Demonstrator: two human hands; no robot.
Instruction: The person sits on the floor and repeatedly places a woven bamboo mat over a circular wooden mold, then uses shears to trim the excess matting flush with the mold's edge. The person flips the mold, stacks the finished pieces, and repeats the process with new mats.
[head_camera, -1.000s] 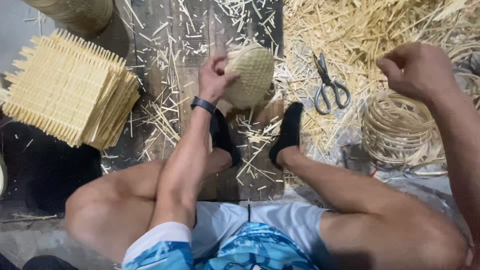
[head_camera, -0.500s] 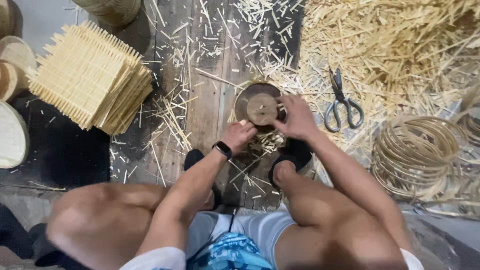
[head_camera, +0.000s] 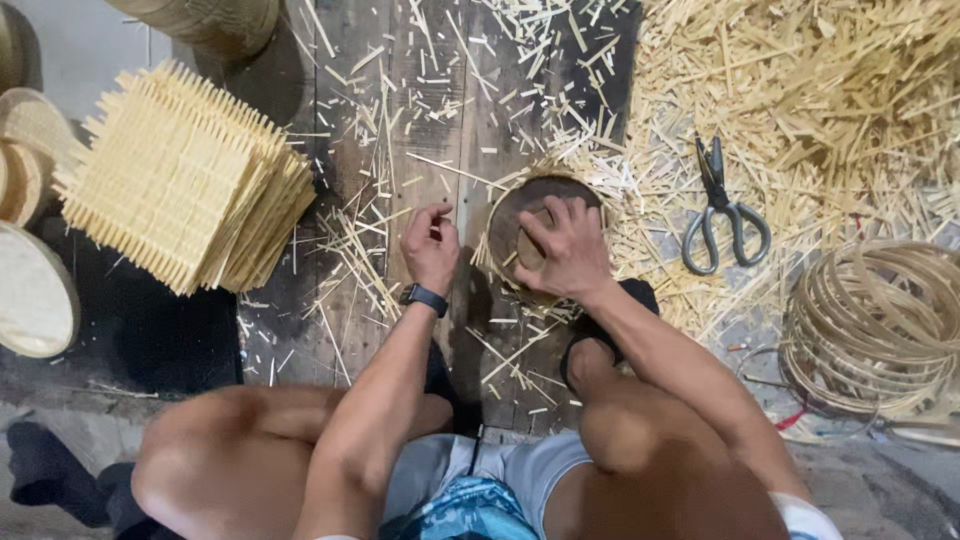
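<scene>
Fingers of the right hand (head_camera: 560, 245) press flat and spread into a round dark mould (head_camera: 540, 235) that stands on the wooden boards (head_camera: 360, 150) just in front of the person's feet. Pale bamboo weave (head_camera: 492, 262) shows around the mould's rim, its loose ends sticking out, so the mat looks only partly pushed in; by that, shaping is under way and the edge is neither trimmed nor bound. The hand pushes rather than grasps; nothing is closed in it. The left hand (head_camera: 430, 245), with a dark watch (head_camera: 424, 297) at the wrist, hovers just beside the mould, fingers curled loosely; whether it pinches a thin strip cannot be told. Scissors (head_camera: 722, 215) lie untouched to the right on a heap of bamboo offcuts (head_camera: 820, 90), and beyond them sits a pile of thin hoops (head_camera: 880, 320), none yet fitted. To the left, well apart, a stack of flat square woven mats (head_camera: 185, 180) waits, and round finished pieces (head_camera: 35, 290) lie at the far left edge.
</scene>
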